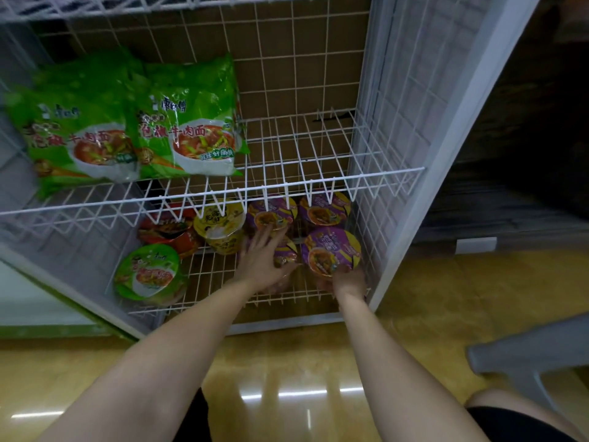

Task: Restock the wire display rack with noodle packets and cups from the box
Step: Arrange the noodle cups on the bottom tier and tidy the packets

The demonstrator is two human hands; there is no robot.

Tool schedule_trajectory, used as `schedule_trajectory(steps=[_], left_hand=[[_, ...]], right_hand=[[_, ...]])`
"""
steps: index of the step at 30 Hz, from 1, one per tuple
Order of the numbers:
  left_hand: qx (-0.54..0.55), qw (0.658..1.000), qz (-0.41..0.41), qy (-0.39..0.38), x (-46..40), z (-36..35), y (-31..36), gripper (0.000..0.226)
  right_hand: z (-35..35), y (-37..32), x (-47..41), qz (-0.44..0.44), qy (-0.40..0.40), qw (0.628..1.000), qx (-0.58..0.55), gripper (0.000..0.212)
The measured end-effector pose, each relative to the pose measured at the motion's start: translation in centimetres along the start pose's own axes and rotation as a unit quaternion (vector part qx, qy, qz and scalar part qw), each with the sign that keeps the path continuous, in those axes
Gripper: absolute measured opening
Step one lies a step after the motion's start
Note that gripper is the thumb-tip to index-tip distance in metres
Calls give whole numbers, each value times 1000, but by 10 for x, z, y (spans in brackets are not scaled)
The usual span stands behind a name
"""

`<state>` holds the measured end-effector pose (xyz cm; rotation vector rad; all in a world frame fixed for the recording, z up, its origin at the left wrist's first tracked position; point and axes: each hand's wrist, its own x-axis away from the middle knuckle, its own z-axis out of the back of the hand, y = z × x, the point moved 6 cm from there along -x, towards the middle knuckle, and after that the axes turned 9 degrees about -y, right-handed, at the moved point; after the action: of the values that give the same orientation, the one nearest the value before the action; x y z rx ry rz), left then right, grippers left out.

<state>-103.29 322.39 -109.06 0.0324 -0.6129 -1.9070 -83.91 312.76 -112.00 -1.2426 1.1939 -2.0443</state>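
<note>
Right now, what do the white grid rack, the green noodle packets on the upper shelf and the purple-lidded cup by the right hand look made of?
White grid rack: likely metal wire with a white coating; thin rods crossing in a grid.
Green noodle packets: glossy plastic film; crinkles and glare.
Purple-lidded cup: smooth printed lid, probably foil or coated paper; body material unclear. The right hand grips it from below.

Green packets (pixel 127 122), purple cups (pixel 331 250), white rack (pixel 318 183)

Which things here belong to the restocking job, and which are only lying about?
Job: wire rack; green packets; purple cups; yellow cup; red cup; green cup; left hand; right hand.
Lying about: grey stool.
</note>
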Motion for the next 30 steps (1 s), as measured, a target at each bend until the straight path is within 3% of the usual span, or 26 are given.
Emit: schedule_trajectory(steps=[2, 4, 12, 16, 21, 23, 25, 27, 30], left_hand=[[-45, 996, 63, -33, 4, -6, -14, 91], [-21, 993, 95, -60, 3, -16, -15, 89], [-64, 988, 118, -80, -5, -26, -8, 87], [-121, 981, 126, -86, -3, -23, -3, 85], [-144, 987, 69, -33, -4, -28, 5, 86], [-132, 988, 66, -44, -6, -29, 3, 85], [-125, 988, 68, -61, -6, -29, 1, 84], [-128, 987, 71, -69, -7, -28, 1, 83], [-129, 986, 72, -70, -7, -29, 2, 83]], right_hand=[[0, 1, -6, -8, -27, 1000, -8, 34], [0, 1, -7, -18, -51, 997, -61, 28], [-4, 6, -17, -12, -77, 989, -127, 38], [2, 0, -11, 14, -51, 998, -28, 41], [2, -1, -14, 31, -12, 992, 121, 44], [2, -2, -10, 26, 26, 969, 243, 56], [0, -14, -3, 60, 73, 906, 412, 72], [-11, -29, 3, 136, 69, 848, 508, 83], [-31, -27, 1, 203, 5, 815, 544, 70]])
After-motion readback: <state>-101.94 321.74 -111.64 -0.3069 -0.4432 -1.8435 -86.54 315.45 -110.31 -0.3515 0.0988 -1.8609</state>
